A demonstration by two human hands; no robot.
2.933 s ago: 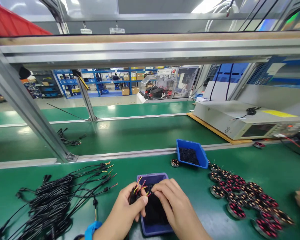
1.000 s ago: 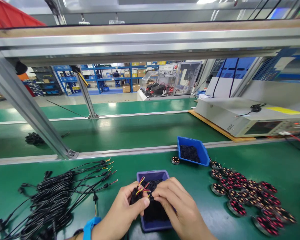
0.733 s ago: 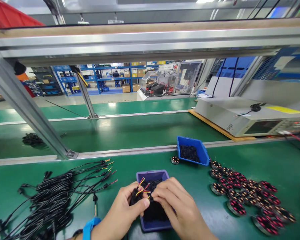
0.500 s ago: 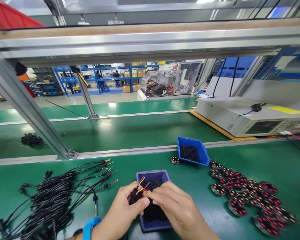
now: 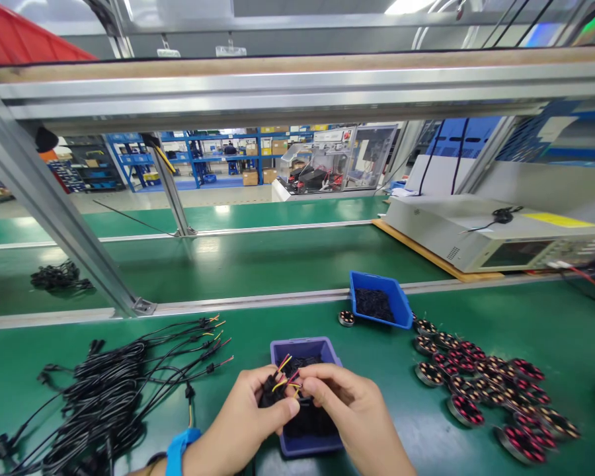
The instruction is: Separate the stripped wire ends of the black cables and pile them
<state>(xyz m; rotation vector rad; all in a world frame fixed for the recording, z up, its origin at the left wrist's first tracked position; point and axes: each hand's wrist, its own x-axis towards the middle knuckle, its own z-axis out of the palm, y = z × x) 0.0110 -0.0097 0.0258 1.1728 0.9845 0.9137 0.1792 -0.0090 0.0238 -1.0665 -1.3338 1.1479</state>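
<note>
My left hand is closed around the black cable ends, from which thin red, yellow and white wires stick out upward and to the right. Thumb and index finger of my right hand are pinched together at the tips of these wires, on the right side. Both hands are over a purple bin holding small black parts, which the hands partly cover. What lies inside the right fingertips is mostly hidden.
Bundled black cables with bare coloured ends lie at left. Round motor stators with copper and red windings are spread at right. A blue bin of black parts stands behind, beside a single stator. A grey instrument sits back right.
My right hand has turned, and its fingers have gone from lying flat over the wires to a thumb-and-index pinch. The left hand keeps its hold on the cable ends.
</note>
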